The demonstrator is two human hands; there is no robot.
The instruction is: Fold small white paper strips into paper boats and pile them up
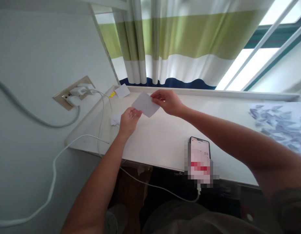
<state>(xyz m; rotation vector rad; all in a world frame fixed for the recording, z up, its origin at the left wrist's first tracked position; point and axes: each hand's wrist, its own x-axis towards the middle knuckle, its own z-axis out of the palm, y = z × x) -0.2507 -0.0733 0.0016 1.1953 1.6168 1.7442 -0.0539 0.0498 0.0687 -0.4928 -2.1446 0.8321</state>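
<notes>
A square of white paper (146,104) is held up above the white desk, turned so that its corners point up, down and sideways. My left hand (130,121) pinches its left corner between thumb and fingers. At the upper right edge, my right hand (168,101) grips the same sheet with thumb and fingertips. The paper looks flat, and I see no crease in it. Below my left hand's wrist side lie some small white paper pieces (115,120), partly hidden by that hand.
Another white paper square (122,91) lies at the back left beside a yellow scrap (112,94). Many folded paper pieces (269,118) are heaped at the right. A phone (200,159) on a charging cable lies near the desk's front edge. Cables run from the wall socket (73,92).
</notes>
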